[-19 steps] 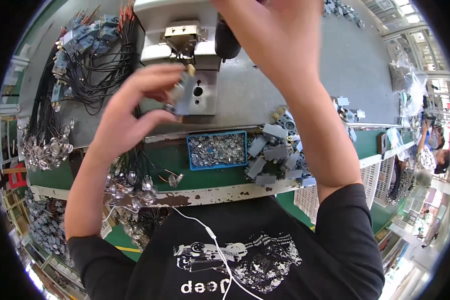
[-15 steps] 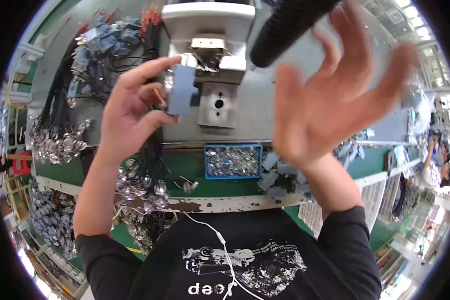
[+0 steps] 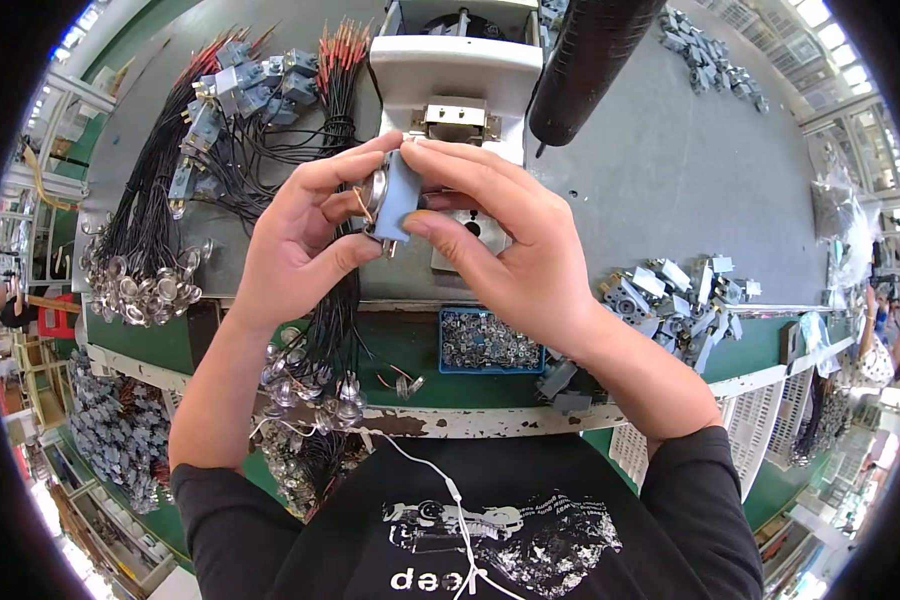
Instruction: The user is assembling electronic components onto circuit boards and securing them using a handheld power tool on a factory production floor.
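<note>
A blue-grey rectangular plastic housing (image 3: 399, 195) with a round silvery metal cap (image 3: 374, 190) on its left side is held between both hands, over the bench. My left hand (image 3: 305, 225) closes its fingers and thumb round the metal-cap side, where a short copper-coloured wire shows. From the right, my right hand (image 3: 510, 225) grips the housing's upper and lower ends between fingers and thumb. Just beyond the hands stands a white bench machine (image 3: 457, 65) with a metal fixture. Its steel base plate (image 3: 444, 262) is partly hidden by my right hand.
A black wrapped cylinder (image 3: 600, 70) hangs right of the machine. Wired grey-blue housings (image 3: 240, 90) and black cables lie left. A blue tray (image 3: 492, 369) of small metal parts sits at the near edge. More grey housings (image 3: 670, 310) are piled right, others (image 3: 710, 60) far right.
My right hand has come down and left from beside the black cylinder and now grips the housing. My left hand still holds it, and the head view has shifted slightly.
</note>
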`<state>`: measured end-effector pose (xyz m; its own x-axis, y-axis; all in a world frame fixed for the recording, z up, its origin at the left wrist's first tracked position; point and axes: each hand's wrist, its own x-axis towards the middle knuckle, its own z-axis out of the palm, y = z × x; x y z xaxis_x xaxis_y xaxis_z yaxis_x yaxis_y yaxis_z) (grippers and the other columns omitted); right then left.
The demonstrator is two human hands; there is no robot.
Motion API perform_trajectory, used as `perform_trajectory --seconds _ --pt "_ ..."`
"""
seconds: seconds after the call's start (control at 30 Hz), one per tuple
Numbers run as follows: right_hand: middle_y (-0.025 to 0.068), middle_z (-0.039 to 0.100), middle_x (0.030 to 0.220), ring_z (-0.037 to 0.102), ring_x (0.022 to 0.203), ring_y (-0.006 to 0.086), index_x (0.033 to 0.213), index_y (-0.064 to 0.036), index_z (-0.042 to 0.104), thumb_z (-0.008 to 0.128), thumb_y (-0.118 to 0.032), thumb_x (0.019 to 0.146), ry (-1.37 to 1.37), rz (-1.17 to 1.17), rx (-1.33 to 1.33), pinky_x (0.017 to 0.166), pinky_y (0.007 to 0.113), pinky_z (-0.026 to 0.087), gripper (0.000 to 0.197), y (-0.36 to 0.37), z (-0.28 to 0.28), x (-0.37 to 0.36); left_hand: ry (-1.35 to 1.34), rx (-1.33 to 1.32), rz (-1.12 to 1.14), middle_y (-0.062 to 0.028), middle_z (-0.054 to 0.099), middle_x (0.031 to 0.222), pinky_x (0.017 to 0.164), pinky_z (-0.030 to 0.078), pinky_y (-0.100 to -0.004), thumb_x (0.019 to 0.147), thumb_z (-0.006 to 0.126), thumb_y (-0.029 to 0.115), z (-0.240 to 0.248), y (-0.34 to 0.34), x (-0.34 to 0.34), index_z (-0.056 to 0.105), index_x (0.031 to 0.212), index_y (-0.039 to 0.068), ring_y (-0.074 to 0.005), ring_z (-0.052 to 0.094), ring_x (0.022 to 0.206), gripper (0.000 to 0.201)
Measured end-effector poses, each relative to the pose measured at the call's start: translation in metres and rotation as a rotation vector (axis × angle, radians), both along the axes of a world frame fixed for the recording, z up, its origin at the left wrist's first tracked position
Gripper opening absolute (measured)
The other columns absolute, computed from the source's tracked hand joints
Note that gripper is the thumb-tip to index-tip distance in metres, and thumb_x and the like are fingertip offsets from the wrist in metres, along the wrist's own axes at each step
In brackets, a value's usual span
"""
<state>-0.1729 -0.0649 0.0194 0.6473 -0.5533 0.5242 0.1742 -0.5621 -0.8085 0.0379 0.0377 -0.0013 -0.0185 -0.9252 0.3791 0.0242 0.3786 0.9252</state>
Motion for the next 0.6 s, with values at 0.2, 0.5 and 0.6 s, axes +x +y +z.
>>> perform_trajectory --seconds 0.2,0.5,0.6 --pt "0.0146 0.066 0.135 0.07 0.111 0.0211 0.139 -0.0045 0.064 0.073 0.004 0.091 0.028 0.01 0.064 0.095 0.033 0.059 0.05 -0.004 -0.005 -0.009 -0.38 -0.121 0.14 -0.0198 0.048 0.155 0.105 0.051 -0.037 0.077 0.085 -0.002 0.011 -0.004 -0.018 0.052 0.142 0.005 -0.0272 0.057 0.133 0.073" --pt "0.015 0.068 0.133 0.068 0.117 0.0238 0.139 0.0003 0.06 0.061 -0.002 0.1 0.213 -0.441 -0.057 0.101 0.036 0.053 0.039 -0.062 0.034 -0.177 -1.04 0.153 1.044 -0.0127 0.066 0.134 0.106 0.048 -0.0371 0.105 0.064 0.029 0.029 0.05 0.192 0.055 0.145 0.004 -0.0205 0.062 0.122 0.049" --pt "0.0149 0.068 0.132 0.062 0.125 0.0295 0.142 -0.0077 0.06 0.066 -0.006 0.094 0.945 -0.537 -0.243 0.107 0.04 0.048 0.048 -0.063 0.005 -0.223 -0.98 0.297 0.939 -0.0152 0.064 0.137 0.107 0.047 -0.0361 0.106 0.061 0.034 0.009 0.048 0.232 0.055 0.146 0.002 -0.021 0.062 0.125 0.051"
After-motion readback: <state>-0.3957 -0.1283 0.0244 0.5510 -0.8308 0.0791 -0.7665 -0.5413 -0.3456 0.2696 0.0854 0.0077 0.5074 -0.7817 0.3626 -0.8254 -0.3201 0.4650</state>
